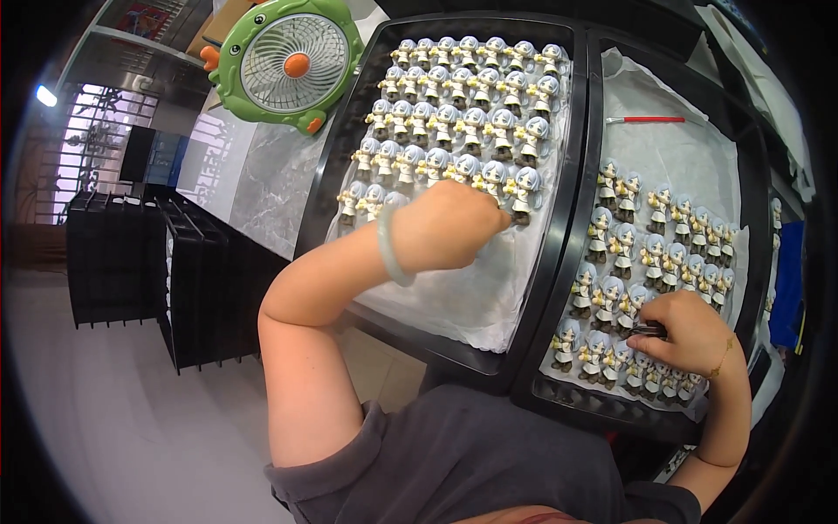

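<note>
Left tray: black [476,360], from 12 o'clock of the view's centre down through it, lined with white paper that lies bare at the tray's 6 o'clock.
Right tray: black [611,417], at 3 o'clock, right beside the first, its paper bare toward 12.
Crates: black [205,288], at 9 o'clock.
Fan: green, animal-shaped [295,65], at 11 o'clock.
Left hand: over the left tray [458,227], fingers curled in tightly just beside the row-end figurine [525,194] at its 2 o'clock; whether it holds anything, one cannot tell.
Right hand: over the right tray [690,332], at 4 o'clock, thumb and forefinger nearly together, pinching a dark slim object.
Brush: red-handled [646,120], lying on the right tray's paper, at 2 o'clock.
Bangle: pale green [393,249], on the left wrist.
Figurines: pale-blue-haired [470,131], in rows in both trays.
Dark slim object: at the right fingertips [648,330], kind unclear, pointing to 9.
</note>
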A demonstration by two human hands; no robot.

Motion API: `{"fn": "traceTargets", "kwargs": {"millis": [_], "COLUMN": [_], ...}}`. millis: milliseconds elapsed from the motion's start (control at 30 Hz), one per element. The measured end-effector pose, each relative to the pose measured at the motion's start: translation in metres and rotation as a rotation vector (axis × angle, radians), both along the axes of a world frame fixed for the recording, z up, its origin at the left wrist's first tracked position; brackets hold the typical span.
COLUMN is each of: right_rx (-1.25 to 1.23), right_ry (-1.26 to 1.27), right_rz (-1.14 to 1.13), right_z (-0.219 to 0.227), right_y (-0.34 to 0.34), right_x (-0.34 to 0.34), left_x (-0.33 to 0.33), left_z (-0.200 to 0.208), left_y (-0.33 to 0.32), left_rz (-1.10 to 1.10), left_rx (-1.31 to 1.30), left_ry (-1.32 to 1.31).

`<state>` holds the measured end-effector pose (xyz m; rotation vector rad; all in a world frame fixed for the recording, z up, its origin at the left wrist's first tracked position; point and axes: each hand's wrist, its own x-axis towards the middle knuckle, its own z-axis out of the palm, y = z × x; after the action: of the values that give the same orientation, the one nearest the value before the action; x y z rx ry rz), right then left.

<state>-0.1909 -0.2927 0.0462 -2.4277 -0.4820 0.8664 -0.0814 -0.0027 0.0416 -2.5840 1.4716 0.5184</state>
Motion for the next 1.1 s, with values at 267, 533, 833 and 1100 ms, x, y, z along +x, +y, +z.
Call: {"fn": "traceTargets", "kwargs": {"millis": [267,533,833,1100], "right_rx": [0.008,-0.015,-0.035,-0.017], "right_ry": [-0.054,0.003,0.019,0.004], "right_rz": [0.015,0.041,0.047,0.044], "right_z": [-0.001,0.003,0.005,0.004], "right_y": [-0.005,-0.006,-0.005,-0.005], "right_x": [-0.005,-0.005,-0.002,-0.003], "left_x": [0.021,0.007,0.002,0.002], "left_z": [0.033,0.039,0.042,0.04], "left_y": [0.008,0.0,-0.002,0.001], "left_rz": [0.231,0.333,0.264,0.137], "left_rx": [-1.121,-1.149,-1.157,-1.079], "left_ry": [1.378,1.494,1.29,0.916]}}
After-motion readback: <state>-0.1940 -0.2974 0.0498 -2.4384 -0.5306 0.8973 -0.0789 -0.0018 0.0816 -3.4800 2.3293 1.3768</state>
